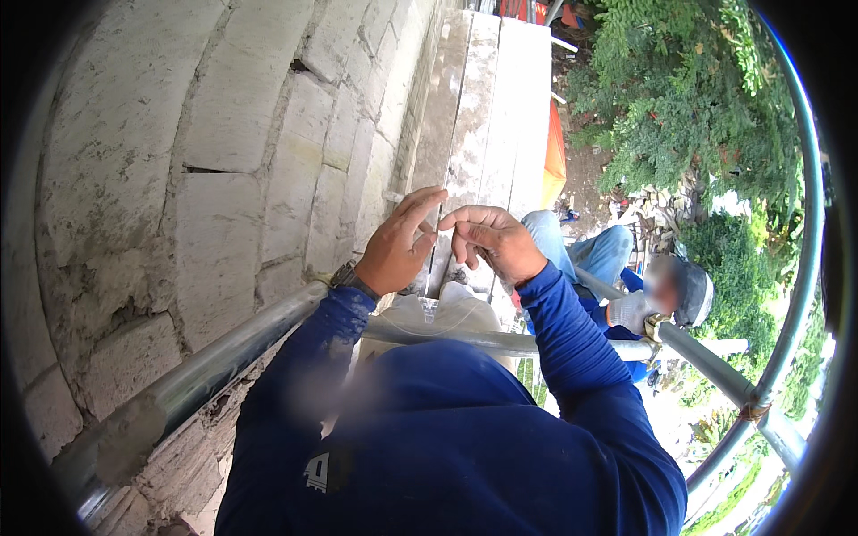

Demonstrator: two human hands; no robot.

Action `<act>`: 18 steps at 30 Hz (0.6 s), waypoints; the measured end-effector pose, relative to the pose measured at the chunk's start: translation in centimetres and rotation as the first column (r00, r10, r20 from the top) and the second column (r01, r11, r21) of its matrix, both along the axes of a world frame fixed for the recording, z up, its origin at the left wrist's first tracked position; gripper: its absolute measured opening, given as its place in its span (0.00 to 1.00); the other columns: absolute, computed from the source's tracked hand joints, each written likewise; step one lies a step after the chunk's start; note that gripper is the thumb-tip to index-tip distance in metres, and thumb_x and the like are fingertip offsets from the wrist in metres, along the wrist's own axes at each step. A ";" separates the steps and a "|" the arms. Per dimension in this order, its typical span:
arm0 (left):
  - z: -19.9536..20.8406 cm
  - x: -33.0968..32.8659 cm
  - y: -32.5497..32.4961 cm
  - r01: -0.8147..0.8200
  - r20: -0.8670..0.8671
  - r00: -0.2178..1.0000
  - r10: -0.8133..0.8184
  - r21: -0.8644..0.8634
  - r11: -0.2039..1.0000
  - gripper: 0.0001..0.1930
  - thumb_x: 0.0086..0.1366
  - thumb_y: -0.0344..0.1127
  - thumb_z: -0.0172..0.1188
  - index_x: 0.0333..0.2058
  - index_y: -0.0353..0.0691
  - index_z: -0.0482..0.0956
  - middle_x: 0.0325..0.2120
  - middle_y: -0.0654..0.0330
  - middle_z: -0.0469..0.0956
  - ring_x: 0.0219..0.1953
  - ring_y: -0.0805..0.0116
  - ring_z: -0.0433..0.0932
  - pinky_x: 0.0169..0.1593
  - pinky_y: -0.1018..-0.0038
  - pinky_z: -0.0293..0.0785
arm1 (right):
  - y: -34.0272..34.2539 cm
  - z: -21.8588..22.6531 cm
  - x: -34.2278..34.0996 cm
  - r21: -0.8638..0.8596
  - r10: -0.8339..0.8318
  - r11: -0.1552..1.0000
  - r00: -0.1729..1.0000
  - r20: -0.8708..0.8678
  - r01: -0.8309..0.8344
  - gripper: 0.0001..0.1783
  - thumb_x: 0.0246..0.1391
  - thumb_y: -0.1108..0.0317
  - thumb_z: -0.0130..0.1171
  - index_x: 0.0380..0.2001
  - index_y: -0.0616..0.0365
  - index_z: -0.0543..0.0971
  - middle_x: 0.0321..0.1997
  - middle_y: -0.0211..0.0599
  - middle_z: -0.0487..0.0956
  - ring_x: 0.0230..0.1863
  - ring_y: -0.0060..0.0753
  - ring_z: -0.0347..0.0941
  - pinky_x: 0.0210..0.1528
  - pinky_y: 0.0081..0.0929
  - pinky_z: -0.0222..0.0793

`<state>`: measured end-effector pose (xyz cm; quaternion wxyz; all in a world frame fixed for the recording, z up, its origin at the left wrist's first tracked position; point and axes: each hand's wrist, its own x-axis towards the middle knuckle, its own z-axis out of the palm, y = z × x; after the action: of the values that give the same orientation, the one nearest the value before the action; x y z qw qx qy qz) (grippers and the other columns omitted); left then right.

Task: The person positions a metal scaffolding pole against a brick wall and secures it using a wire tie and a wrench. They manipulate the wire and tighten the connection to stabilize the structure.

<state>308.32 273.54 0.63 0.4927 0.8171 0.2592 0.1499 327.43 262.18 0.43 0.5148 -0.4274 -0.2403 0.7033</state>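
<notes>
Planks (pixel 474 134) beside stone wall (pixel 219 223); left hand (pixel 400 248), thumb and fingers parted; right hand (pixel 505 246), fingers curled, pinch unclear

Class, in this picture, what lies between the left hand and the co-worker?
The head view shows the right hand between the left hand and the co-worker.

A deep-blue long-sleeved shirt (pixel 500 438) is showing a white, blocky emblem (pixel 316 473) on its chest; pale grime is dusting the left sleeve (pixel 308 353), a wristwatch (pixel 351 279) (dark-strapped) is peeking past its cuff, and creases are ringing the right sleeve (pixel 572 330).
</notes>
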 end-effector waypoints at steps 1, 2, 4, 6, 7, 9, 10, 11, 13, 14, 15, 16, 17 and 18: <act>-0.2 0.6 0.4 0.064 0.060 0.996 -0.059 -0.086 0.994 0.21 0.70 0.28 0.58 0.60 0.36 0.73 0.59 0.48 0.74 0.44 0.62 0.82 0.49 0.67 0.78 | -0.2 0.2 -0.7 0.027 0.028 0.999 0.999 0.019 -0.029 0.14 0.68 0.74 0.48 0.48 0.64 0.81 0.27 0.36 0.80 0.25 0.23 0.73 0.29 0.19 0.69; -1.5 0.7 0.6 0.114 0.088 0.991 -0.101 -0.164 0.980 0.15 0.71 0.28 0.56 0.55 0.35 0.78 0.53 0.49 0.79 0.47 0.65 0.81 0.49 0.69 0.78 | -0.4 0.6 -1.0 0.036 0.085 0.996 0.994 0.063 -0.087 0.13 0.68 0.74 0.48 0.48 0.64 0.81 0.26 0.36 0.80 0.25 0.22 0.73 0.28 0.19 0.68; -1.7 1.7 1.2 0.146 -0.065 0.983 -0.171 -0.284 0.948 0.13 0.72 0.29 0.55 0.52 0.35 0.80 0.47 0.50 0.82 0.46 0.65 0.81 0.49 0.69 0.78 | -0.8 1.0 -0.7 0.034 0.108 0.993 0.987 0.119 -0.113 0.13 0.69 0.71 0.49 0.47 0.65 0.81 0.25 0.35 0.80 0.24 0.22 0.72 0.27 0.19 0.67; -3.7 2.5 1.6 0.077 -0.036 0.995 -0.094 -0.338 0.938 0.12 0.74 0.35 0.53 0.42 0.32 0.82 0.35 0.55 0.85 0.44 0.67 0.81 0.49 0.69 0.77 | -1.8 0.5 0.4 0.019 0.057 0.998 0.989 0.134 -0.060 0.14 0.72 0.68 0.50 0.46 0.65 0.81 0.23 0.35 0.79 0.22 0.21 0.70 0.26 0.18 0.67; -4.8 2.5 2.1 0.064 -0.030 0.996 -0.081 -0.368 0.928 0.14 0.75 0.37 0.52 0.40 0.32 0.81 0.35 0.55 0.85 0.44 0.67 0.81 0.49 0.69 0.76 | -2.1 1.3 1.2 -0.061 -0.040 0.997 0.992 0.118 0.047 0.13 0.72 0.67 0.51 0.44 0.65 0.82 0.22 0.33 0.79 0.21 0.19 0.70 0.24 0.17 0.64; -6.5 2.5 3.2 0.054 -0.017 0.998 -0.068 -0.428 0.902 0.17 0.76 0.40 0.51 0.36 0.31 0.80 0.36 0.55 0.84 0.43 0.68 0.81 0.49 0.69 0.75 | -3.4 0.7 3.9 -0.096 -0.177 0.976 0.965 0.191 0.198 0.12 0.70 0.67 0.54 0.42 0.63 0.82 0.22 0.31 0.78 0.21 0.18 0.69 0.25 0.16 0.64; -6.5 2.4 3.5 0.040 -0.041 0.997 -0.067 -0.468 0.883 0.17 0.76 0.41 0.51 0.35 0.32 0.80 0.35 0.55 0.84 0.43 0.68 0.81 0.49 0.70 0.75 | -3.8 0.8 4.9 -0.083 -0.245 0.962 0.956 0.159 0.260 0.12 0.70 0.66 0.54 0.41 0.63 0.82 0.22 0.30 0.78 0.20 0.17 0.68 0.24 0.16 0.62; -6.6 2.4 3.7 0.024 -0.066 0.996 -0.066 -0.507 0.861 0.18 0.76 0.41 0.51 0.33 0.32 0.79 0.35 0.55 0.84 0.42 0.69 0.81 0.49 0.70 0.75 | -4.2 1.1 5.8 -0.072 -0.312 0.944 0.942 0.127 0.323 0.11 0.70 0.65 0.55 0.40 0.62 0.82 0.21 0.29 0.78 0.20 0.17 0.67 0.23 0.15 0.61; -6.7 2.0 3.7 0.004 -0.102 0.992 -0.071 -0.545 0.838 0.18 0.76 0.42 0.52 0.33 0.32 0.79 0.35 0.55 0.84 0.42 0.69 0.81 0.49 0.71 0.75 | -4.7 1.5 7.3 -0.047 -0.381 0.920 0.916 0.124 0.389 0.11 0.70 0.65 0.56 0.40 0.62 0.82 0.21 0.28 0.77 0.20 0.15 0.67 0.22 0.15 0.59; -6.8 1.8 3.7 0.001 -0.114 0.991 -0.076 -0.546 0.838 0.18 0.76 0.42 0.52 0.34 0.32 0.79 0.34 0.55 0.84 0.42 0.70 0.81 0.48 0.71 0.74 | -4.8 1.7 7.5 -0.032 -0.423 0.902 0.897 0.130 0.431 0.10 0.69 0.66 0.56 0.39 0.62 0.82 0.21 0.27 0.76 0.20 0.15 0.66 0.21 0.14 0.58; -6.9 1.8 3.8 0.002 -0.122 0.989 -0.081 -0.545 0.838 0.18 0.76 0.43 0.52 0.34 0.32 0.80 0.34 0.55 0.84 0.42 0.70 0.81 0.48 0.72 0.74 | -4.8 1.7 7.8 -0.036 -0.439 0.894 0.890 0.126 0.446 0.10 0.69 0.67 0.56 0.39 0.62 0.82 0.21 0.27 0.76 0.20 0.14 0.66 0.20 0.14 0.58; -7.0 1.7 3.7 -0.010 -0.146 0.986 -0.078 -0.523 0.852 0.18 0.75 0.43 0.54 0.35 0.31 0.81 0.32 0.56 0.84 0.39 0.70 0.80 0.47 0.71 0.75 | -4.8 1.6 8.0 -0.039 -0.454 0.887 0.883 0.122 0.461 0.10 0.69 0.67 0.57 0.39 0.62 0.82 0.21 0.27 0.76 0.20 0.14 0.67 0.20 0.14 0.57; -7.1 1.6 3.6 -0.021 -0.169 0.983 -0.073 -0.500 0.866 0.18 0.74 0.43 0.56 0.35 0.31 0.83 0.31 0.56 0.84 0.36 0.71 0.80 0.46 0.71 0.75 | -4.9 1.6 8.2 -0.042 -0.468 0.879 0.876 0.118 0.476 0.10 0.68 0.67 0.57 0.38 0.62 0.82 0.21 0.27 0.76 0.20 0.14 0.67 0.20 0.14 0.57; -6.9 1.7 3.5 -0.026 -0.187 0.980 -0.072 -0.476 0.879 0.18 0.72 0.43 0.57 0.35 0.30 0.84 0.29 0.57 0.84 0.34 0.71 0.79 0.45 0.71 0.76 | -5.0 1.6 8.4 -0.036 -0.479 0.873 0.869 0.123 0.487 0.09 0.68 0.67 0.57 0.38 0.62 0.82 0.20 0.26 0.76 0.20 0.14 0.67 0.20 0.14 0.58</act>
<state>310.03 277.03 -6.25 0.6518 0.6846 0.3262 -0.0066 335.87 257.15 2.04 0.6458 -0.5289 -0.1306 0.5350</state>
